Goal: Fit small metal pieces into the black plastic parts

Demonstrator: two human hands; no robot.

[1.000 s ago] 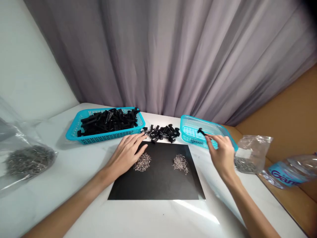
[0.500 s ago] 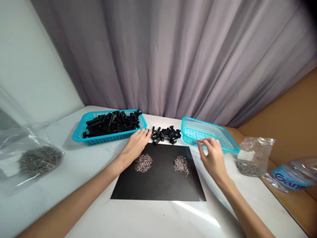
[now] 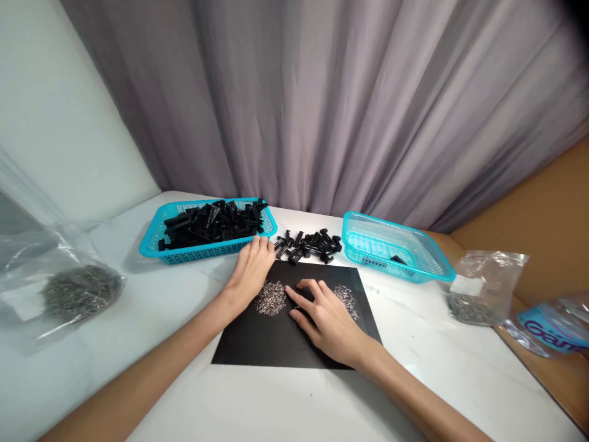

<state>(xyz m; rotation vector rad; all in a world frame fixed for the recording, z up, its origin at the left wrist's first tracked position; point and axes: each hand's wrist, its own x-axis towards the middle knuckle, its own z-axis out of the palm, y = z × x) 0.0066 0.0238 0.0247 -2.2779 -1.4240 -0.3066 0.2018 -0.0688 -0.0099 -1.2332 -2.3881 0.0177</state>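
My left hand [image 3: 252,265] is at the near right corner of the left blue basket [image 3: 197,253], beside a loose pile of black plastic parts [image 3: 317,244]. Its fingers are curled together, and whatever they may hold is hidden. Over the black mat [image 3: 257,347], my right hand [image 3: 324,316] reaches leftward with its fingers apart. Its fingertips are close to the left heap of small shiny metal pieces [image 3: 271,299]. A second metal heap [image 3: 346,301] lies partly behind that hand. One black part [image 3: 398,259] rests inside the right blue basket [image 3: 432,267].
Many black parts [image 3: 216,224] fill the left basket. A clear bag of metal pieces [image 3: 80,291] sits at the left, and a smaller bag [image 3: 473,304] at the right. Beyond that lies a plastic bottle [image 3: 552,328]. A grey curtain [image 3: 294,110] hangs behind the table.
My right hand has moved from the right basket leftward and down over the mat, its fingers spreading. A black part now shows in that basket. My left hand stays near the pile.
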